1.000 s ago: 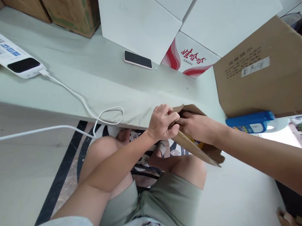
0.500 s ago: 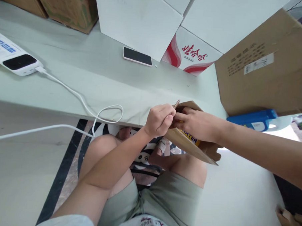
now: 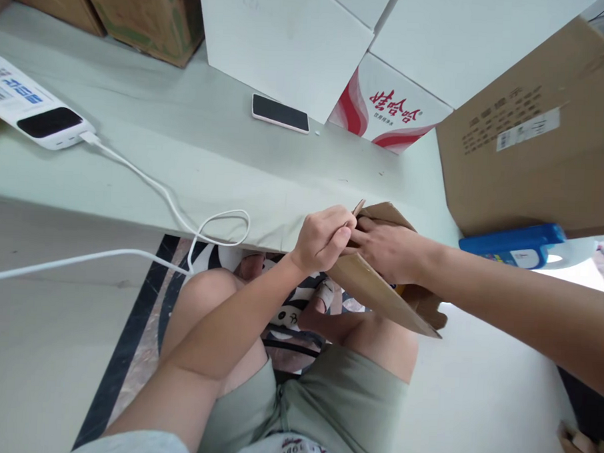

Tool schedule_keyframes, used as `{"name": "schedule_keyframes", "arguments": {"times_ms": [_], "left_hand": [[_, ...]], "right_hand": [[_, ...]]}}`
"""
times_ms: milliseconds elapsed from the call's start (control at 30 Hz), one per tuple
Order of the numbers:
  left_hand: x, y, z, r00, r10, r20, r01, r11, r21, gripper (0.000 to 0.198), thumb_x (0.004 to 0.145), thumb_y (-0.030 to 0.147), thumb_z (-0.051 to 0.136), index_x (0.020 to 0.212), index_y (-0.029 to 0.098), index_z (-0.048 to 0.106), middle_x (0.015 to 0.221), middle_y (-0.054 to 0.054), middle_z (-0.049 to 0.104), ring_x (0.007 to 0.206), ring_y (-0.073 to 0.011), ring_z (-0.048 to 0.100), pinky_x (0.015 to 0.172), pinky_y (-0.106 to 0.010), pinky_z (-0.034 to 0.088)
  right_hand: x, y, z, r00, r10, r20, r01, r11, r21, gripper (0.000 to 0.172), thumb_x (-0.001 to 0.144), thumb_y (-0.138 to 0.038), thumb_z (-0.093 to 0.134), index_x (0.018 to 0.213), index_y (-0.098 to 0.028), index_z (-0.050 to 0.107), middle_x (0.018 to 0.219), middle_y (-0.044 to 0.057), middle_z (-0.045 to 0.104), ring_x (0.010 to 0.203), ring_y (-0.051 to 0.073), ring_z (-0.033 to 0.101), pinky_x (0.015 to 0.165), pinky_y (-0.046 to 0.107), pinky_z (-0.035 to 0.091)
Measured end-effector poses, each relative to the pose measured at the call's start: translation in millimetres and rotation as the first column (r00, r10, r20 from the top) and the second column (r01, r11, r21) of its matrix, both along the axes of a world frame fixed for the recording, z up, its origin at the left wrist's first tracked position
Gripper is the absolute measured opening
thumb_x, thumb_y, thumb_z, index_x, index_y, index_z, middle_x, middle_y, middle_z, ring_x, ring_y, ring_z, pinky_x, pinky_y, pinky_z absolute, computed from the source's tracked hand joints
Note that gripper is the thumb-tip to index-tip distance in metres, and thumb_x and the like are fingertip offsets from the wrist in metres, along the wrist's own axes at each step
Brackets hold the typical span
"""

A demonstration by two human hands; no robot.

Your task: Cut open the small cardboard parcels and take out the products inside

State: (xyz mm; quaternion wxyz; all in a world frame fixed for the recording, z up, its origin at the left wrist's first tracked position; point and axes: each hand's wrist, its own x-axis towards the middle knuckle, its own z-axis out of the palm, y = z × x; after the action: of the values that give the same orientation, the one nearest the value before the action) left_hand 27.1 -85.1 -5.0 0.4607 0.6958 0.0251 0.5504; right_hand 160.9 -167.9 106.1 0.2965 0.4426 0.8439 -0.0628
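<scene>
My left hand (image 3: 324,242) and right hand (image 3: 392,249) meet at the top flap of a small brown cardboard box (image 3: 374,291). The fingers of both are pinched on it, just off the bench's (image 3: 209,169) near edge, above my right knee (image 3: 380,340).

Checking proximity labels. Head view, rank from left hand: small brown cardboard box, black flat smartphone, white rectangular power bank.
1. Small brown cardboard box, held in the left hand.
2. Black flat smartphone, back on the table.
3. White rectangular power bank, far left.
</scene>
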Motion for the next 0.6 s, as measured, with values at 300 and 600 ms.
{"name": "schedule_keyframes", "arguments": {"times_ms": [300,600], "left_hand": [[-2,-2,0.1,0.997,-0.073,0.003,0.073,0.993,0.096,0.032,0.104,0.036,0.033,0.077,0.023,0.044,0.068,0.0,0.053,0.059,-0.0152,0.047,0.06,-0.031,0.041],[-3,-2,0.6,0.988,-0.151,-0.04,0.153,0.987,0.044,0.03,0.102,0.035,0.033,0.077,0.023,0.045,0.069,0.0,0.053,0.06,-0.0154,0.046,0.062,-0.032,0.04]], "right_hand": [[-14,20,-32.0,0.978,-0.203,0.052,0.209,0.967,-0.148,0.018,0.064,-0.016,0.078,0.068,-0.023,0.062,0.07,0.001,0.065,0.076,0.023,0.063,0.079,0.04,0.052],[-8,22,-37.8,0.94,-0.337,-0.055,0.304,0.899,-0.315,0.027,0.062,-0.033,0.092,0.071,-0.018,0.071,0.07,0.001,0.067,0.069,0.02,0.06,0.071,0.034,0.053]]}}
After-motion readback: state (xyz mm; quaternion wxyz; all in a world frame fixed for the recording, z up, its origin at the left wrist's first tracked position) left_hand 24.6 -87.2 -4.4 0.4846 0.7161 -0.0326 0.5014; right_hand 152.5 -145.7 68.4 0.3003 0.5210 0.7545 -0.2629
